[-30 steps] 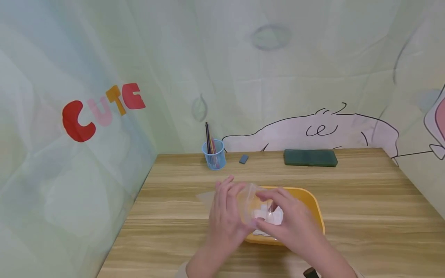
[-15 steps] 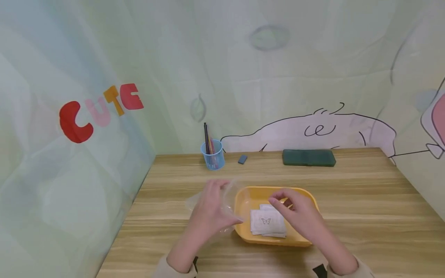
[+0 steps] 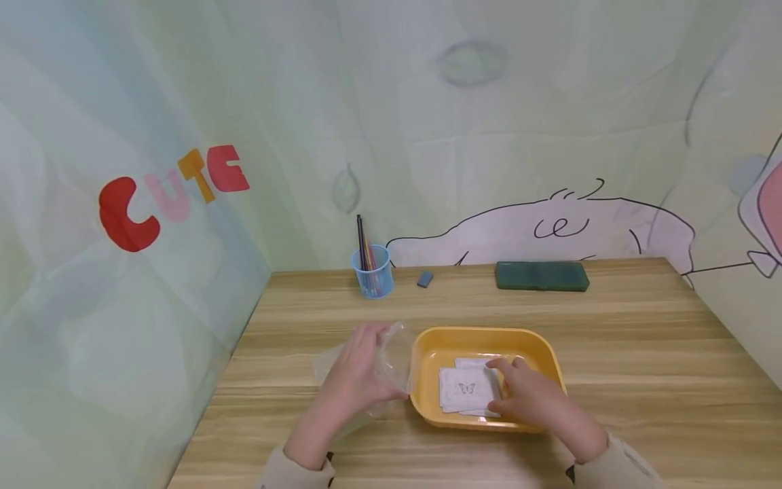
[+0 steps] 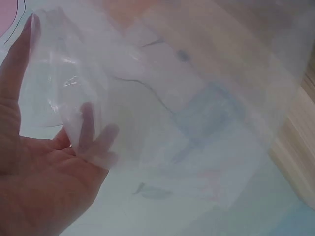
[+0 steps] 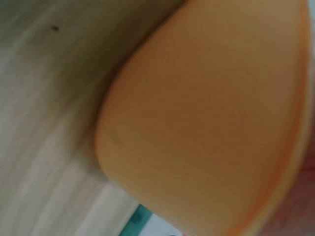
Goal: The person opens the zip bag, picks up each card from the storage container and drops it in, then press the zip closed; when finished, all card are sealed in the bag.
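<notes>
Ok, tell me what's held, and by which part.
The left hand holds a clear plastic bag near its open mouth. The right hand is at the right edge of the white rectangular cards; whether it grips them cannot be told.

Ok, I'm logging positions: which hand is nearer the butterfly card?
Right. The right hand is at the butterfly card's right edge; the left hand holds the plastic bag farther left.

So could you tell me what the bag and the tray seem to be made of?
Bag: probably thin, glossy plastic film, see-through with bright creases. Tray: likely smooth moulded plastic, judging by its rounded corners and even colour.
</notes>
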The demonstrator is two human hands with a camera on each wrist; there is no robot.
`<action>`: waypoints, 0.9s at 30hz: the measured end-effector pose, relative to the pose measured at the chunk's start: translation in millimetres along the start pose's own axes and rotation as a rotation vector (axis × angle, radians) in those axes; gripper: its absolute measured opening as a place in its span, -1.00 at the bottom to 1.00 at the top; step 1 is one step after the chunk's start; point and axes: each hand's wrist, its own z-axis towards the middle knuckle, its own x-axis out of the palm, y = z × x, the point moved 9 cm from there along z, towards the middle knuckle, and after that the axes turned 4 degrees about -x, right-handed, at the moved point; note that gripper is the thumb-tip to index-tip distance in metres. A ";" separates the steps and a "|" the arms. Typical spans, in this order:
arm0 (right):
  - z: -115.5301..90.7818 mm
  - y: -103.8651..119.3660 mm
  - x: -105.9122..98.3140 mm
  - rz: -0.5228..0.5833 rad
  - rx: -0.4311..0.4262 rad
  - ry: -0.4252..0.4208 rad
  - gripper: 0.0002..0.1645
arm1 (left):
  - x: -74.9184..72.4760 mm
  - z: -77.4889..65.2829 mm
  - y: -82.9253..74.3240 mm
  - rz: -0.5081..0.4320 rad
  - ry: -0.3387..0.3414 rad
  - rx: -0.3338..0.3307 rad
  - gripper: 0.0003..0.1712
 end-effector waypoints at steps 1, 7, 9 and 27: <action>1.3 -1.8 2.8 0.001 0.004 0.007 -0.17 | 0.5 -0.3 1.2 -0.006 -0.001 0.002 0.30; 7.0 -9.8 14.4 -0.027 0.007 0.023 -0.03 | 1.1 -1.4 4.9 -0.019 -0.008 0.017 0.29; 8.4 -11.4 16.7 -0.038 0.006 0.021 -0.01 | 0.7 -1.4 5.3 -0.023 -0.012 0.019 0.26; 15.8 -19.9 17.9 0.036 0.041 0.003 -0.11 | 2.7 -3.8 5.2 -0.022 0.001 0.031 0.19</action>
